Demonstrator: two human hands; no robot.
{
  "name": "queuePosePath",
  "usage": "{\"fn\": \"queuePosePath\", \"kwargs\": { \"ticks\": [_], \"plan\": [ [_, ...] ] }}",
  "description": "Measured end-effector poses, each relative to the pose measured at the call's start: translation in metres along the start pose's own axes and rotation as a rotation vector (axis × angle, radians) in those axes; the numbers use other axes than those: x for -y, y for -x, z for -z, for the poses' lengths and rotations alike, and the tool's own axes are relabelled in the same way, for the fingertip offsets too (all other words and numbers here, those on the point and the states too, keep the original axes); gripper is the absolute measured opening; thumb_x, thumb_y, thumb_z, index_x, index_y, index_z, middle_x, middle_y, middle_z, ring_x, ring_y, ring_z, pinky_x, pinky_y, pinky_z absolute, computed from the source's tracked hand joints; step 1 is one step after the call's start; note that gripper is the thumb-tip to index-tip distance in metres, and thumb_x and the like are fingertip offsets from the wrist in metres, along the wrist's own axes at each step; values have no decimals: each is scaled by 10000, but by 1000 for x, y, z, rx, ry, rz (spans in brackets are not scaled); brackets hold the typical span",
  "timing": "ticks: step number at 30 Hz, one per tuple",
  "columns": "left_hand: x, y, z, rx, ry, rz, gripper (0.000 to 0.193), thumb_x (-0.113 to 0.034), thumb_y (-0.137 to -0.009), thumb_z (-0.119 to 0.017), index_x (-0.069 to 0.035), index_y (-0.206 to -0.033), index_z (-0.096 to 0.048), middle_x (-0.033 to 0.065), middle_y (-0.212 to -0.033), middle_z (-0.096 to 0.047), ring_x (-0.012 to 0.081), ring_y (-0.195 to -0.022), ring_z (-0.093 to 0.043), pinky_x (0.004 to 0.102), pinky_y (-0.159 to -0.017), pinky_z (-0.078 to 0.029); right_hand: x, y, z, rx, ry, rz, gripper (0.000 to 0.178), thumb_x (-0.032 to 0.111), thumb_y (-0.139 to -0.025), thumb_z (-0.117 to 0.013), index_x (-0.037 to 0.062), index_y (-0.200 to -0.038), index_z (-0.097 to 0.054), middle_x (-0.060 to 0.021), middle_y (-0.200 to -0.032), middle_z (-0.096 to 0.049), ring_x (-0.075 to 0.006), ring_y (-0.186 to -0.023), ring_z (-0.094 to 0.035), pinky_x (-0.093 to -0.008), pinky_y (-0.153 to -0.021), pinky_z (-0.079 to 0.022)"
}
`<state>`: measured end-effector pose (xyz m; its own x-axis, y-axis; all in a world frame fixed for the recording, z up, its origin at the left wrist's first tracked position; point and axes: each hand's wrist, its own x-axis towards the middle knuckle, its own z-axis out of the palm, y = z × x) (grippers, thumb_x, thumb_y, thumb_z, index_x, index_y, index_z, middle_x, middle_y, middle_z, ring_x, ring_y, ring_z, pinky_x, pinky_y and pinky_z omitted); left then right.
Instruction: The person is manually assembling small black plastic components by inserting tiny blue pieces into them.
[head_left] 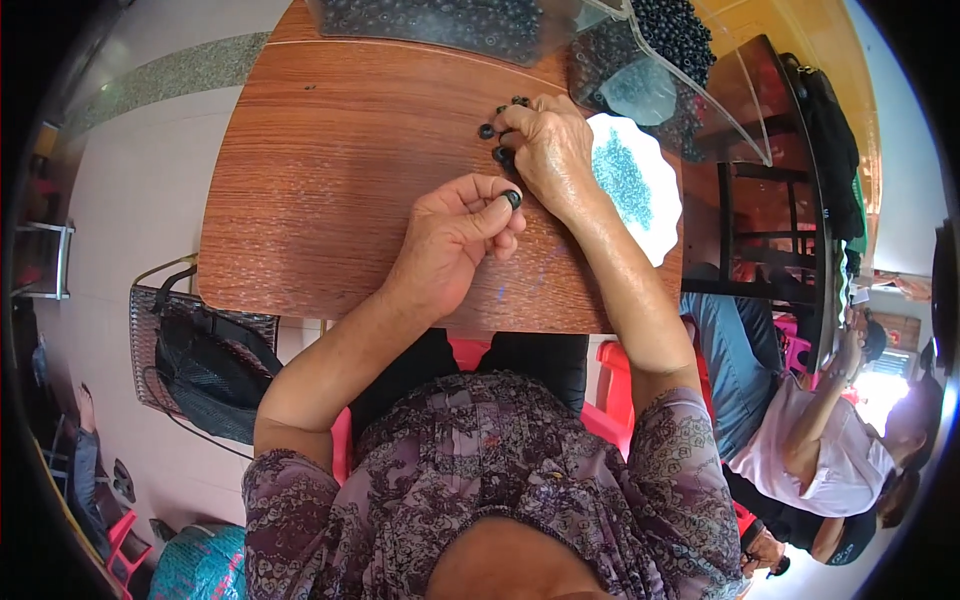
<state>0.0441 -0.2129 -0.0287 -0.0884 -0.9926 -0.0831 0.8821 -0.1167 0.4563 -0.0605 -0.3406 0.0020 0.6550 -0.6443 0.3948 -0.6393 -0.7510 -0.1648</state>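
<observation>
My left hand (pixel 460 235) is closed in a pinch. Between its thumb and index finger sits a small black ring-shaped piece (pixel 513 199) with a hole in its middle. Farther up the table, my right hand (pixel 550 148) rests with curled fingers among several like black pieces (pixel 487 131); its fingertips are partly hidden, so what they grip cannot be made out. Just right of that hand lies a white scalloped plate (pixel 668 205) bearing a spread of tiny blue-green beads (pixel 622 180). My right forearm passes along the plate's left side.
Clear plastic bins with many black ring pieces (pixel 672 30) stand at the table's far edge, one holding a translucent bag (pixel 640 90). The wooden table (pixel 320 190) ends near my lap. A wire basket with a black bag (pixel 205 365) is at left; another person (pixel 820 440) sits at right.
</observation>
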Motion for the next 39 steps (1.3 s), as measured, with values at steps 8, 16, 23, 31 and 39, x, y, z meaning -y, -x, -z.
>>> {"fn": "queuePosePath", "kwargs": {
  "ticks": [8, 16, 23, 31, 39],
  "plan": [
    [-1, 0, -1, 5, 7, -1, 127, -69, -889, -574, 20, -980, -567, 83, -814, -618, 123, -657, -557, 246, -592, -447, -1, 4, 0, -1, -4, -22, 158, 17, -685, -669, 88, -826, -683, -96, -692, -586, -268, -736, -569, -384, -633, -463],
    [-1, 1, -2, -16, -21, -2, 133, -74, -885, -583, 15, -984, -568, 77, -812, -616, 116, -653, -556, 235, -586, -447, 8, 20, 26, -103, -243, -100, 141, -7, -723, -675, 61, -846, -682, -47, -715, -607, -184, -720, -567, -305, -649, -471],
    [-2, 1, -3, -19, -35, 4, 137, -74, -885, -580, 19, -984, -567, 76, -813, -615, 116, -660, -555, 234, -594, -447, 27, 44, 50, -83, -1042, -495, 151, -62, -755, -671, 10, -887, -685, 9, -817, -631, -69, -742, -564, -196, -686, -460],
    [-2, 1, -2, -25, -47, 5, 147, -68, -878, -586, 25, -990, -566, 82, -812, -616, 122, -659, -553, 242, -596, -449, 32, 57, 59, -83, -968, -395, 165, -76, -747, -679, -5, -896, -678, -14, -816, -631, -60, -730, -562, -173, -669, -455],
    [-2, 1, -3, -21, -47, 3, 165, -58, -870, -598, 32, -1004, -566, 91, -815, -620, 124, -667, -565, 235, -591, -454, 36, 61, 59, -55, -1172, -510, 172, -87, -744, -676, -14, -900, -671, -28, -821, -636, -75, -716, -577, -181, -654, -462]
  ]
}}
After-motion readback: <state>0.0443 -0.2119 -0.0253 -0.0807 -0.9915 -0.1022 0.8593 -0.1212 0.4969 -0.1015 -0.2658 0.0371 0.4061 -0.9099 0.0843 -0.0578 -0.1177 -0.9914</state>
